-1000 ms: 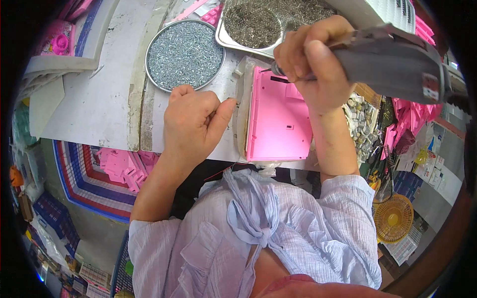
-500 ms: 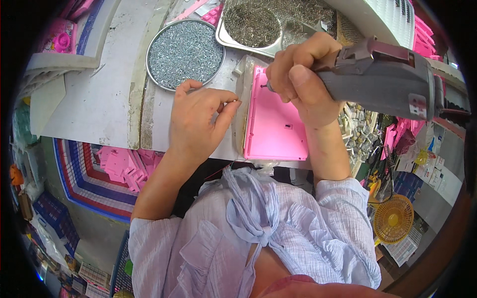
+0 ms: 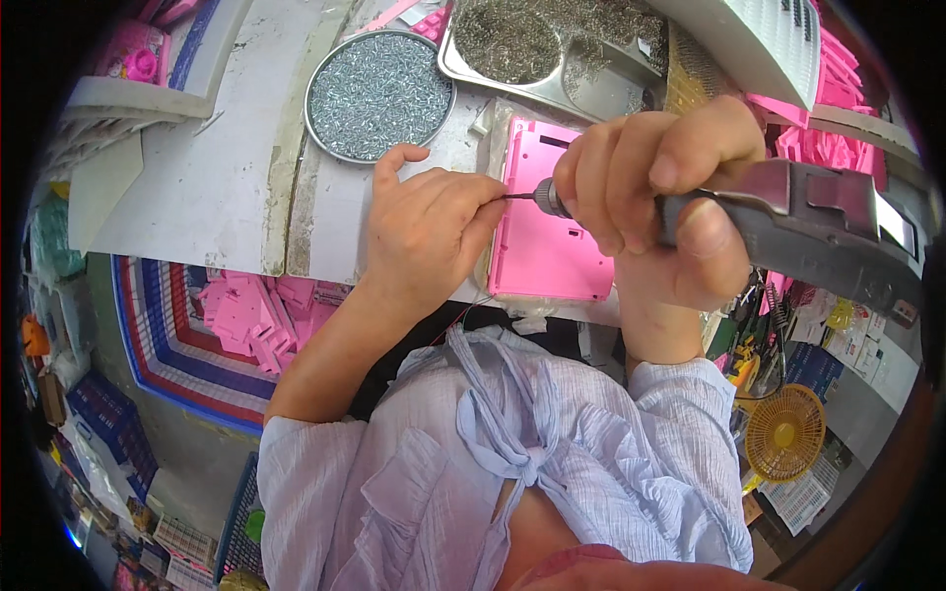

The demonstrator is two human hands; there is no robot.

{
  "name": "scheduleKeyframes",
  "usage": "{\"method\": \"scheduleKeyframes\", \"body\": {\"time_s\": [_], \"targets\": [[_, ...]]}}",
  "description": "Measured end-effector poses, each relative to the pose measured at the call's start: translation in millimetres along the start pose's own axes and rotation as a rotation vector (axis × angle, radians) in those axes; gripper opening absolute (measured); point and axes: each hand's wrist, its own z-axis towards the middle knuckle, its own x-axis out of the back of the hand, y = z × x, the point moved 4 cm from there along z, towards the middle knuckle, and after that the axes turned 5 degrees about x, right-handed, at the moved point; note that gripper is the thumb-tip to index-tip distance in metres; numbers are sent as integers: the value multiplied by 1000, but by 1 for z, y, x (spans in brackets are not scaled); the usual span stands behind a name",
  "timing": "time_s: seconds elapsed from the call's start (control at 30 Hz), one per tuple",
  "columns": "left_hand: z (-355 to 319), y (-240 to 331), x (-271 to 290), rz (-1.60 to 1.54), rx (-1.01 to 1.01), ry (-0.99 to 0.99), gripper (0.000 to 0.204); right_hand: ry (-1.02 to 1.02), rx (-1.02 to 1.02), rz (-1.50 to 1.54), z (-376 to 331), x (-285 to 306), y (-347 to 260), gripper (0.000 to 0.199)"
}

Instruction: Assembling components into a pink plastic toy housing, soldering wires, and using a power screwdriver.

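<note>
My right hand (image 3: 670,197) is wrapped around a dark grey electric screwdriver (image 3: 828,231), its bit pointing left. The tip of the bit meets the pinched thumb and forefinger of my left hand (image 3: 424,225). A small screw showed between those fingertips a moment ago; now fingers and bit mostly hide it. Both hands are above a pink rectangular plastic panel (image 3: 547,251), which lies flat in front of me with small slots in it. Left of the panel stands a round metal dish (image 3: 308,118) full of silvery screws, close to my left hand's raised finger.
A metal tray (image 3: 448,64) holding small brownish screws sits behind the panel. Below the table at left is a striped basket (image 3: 148,364) with pink plastic parts (image 3: 246,310). Small pale parts are heaped right of the panel. A yellow fan (image 3: 783,433) is at the lower right.
My left hand has moved right, toward the panel. The screwdriver has lifted off the panel and shifted right, and its bit now touches the left fingertips.
</note>
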Motion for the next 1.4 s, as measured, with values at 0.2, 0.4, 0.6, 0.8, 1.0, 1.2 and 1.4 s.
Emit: {"method": "scheduleKeyframes", "body": {"time_s": [0.2, 0.4, 0.6, 0.8, 1.0, 1.2, 1.4], "targets": [[-3, -6, 6, -52, 4, -124, 20, 23, -35, 16, -12, -6, 3, 27], [30, -79, 45, 610, 153, 45, 15, 71, -150, -71, -40, -10, 6, 32], [33, -84, 40, 537, 146, 73, 11, -111, -245, -313, -45, -12, 12, 26], [41, -103, 37, 705, 61, 170, 17, -185, -266, -382, -50, -26, 15, 23], [28, -68, 36, -2, 25, 15, 13, -79, -103, -202, -42, -13, 4, 23], [-28, 14, 5, -29, -93, -141, 22, -79, -30, 24, -38, -12, -26, 28], [-44, 23, 3, -6, -119, -67, 21, -47, -32, 51, -49, -20, -23, 32]]}}
